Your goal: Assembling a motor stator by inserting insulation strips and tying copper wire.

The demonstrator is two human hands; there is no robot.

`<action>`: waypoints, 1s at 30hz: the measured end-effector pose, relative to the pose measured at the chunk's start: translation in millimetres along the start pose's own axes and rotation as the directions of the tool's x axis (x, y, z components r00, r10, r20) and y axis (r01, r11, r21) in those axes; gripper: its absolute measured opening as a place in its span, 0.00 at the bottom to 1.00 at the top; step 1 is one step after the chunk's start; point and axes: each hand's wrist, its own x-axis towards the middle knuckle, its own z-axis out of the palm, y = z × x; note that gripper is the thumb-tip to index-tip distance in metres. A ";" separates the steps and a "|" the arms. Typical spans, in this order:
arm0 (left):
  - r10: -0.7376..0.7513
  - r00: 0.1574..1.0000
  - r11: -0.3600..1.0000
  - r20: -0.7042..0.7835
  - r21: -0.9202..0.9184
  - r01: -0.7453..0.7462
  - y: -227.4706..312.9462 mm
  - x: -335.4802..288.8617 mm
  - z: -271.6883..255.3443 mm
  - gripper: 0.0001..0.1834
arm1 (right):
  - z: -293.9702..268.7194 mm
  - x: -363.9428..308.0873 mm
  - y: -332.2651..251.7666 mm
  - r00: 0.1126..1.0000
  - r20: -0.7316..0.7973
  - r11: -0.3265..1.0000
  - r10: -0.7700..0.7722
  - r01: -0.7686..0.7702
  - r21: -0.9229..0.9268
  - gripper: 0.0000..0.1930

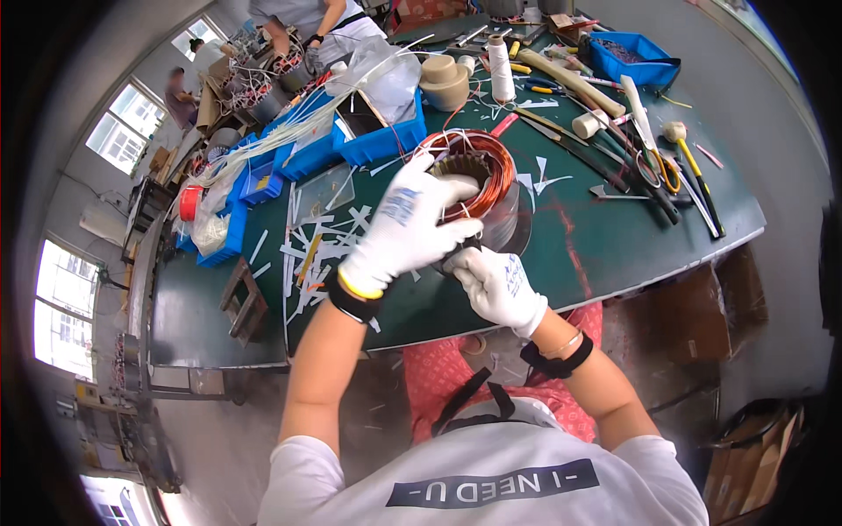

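Note:
A motor stator (502,223) with a metal body stands on the green table. Its copper winding (500,175) forms a ring on top, tied with white cord. My left hand (412,210), in a white glove, grips the winding's left side, with fingers reaching over the rim into the opening. Low against the stator's near side, my right hand (500,285), gloved too, is closed with its fingers curled in. Something dark shows between the two hands; its kind is hidden by the fingers.
White paper strips (320,254) litter the table left of the stator, near a wooden block (244,302). Blue bins (381,140) stand beyond. A thread cone (501,70), scissors (671,174), a yellow-handled hammer (688,158) and another blue bin (627,60) lie right. A co-worker (316,26) stands opposite.

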 end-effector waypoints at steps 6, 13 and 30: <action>-0.037 0.985 0.999 -0.167 0.026 0.042 -7.5 -21.6 12.4 0.16 | -67.5 -26.2 -27.0 0.994 -0.083 0.875 -0.076 0.027 -0.483 0.20; 0.043 0.996 0.995 -0.073 -0.082 -0.049 -22.1 -12.7 3.9 0.17 | -250.1 -248.9 16.6 0.794 -0.449 0.519 0.411 -0.608 -0.600 0.05; -0.715 0.675 0.267 0.179 -0.823 0.501 20.6 -92.7 -15.3 0.13 | -119.8 87.9 78.0 0.792 -0.041 0.560 0.609 -0.393 0.730 0.12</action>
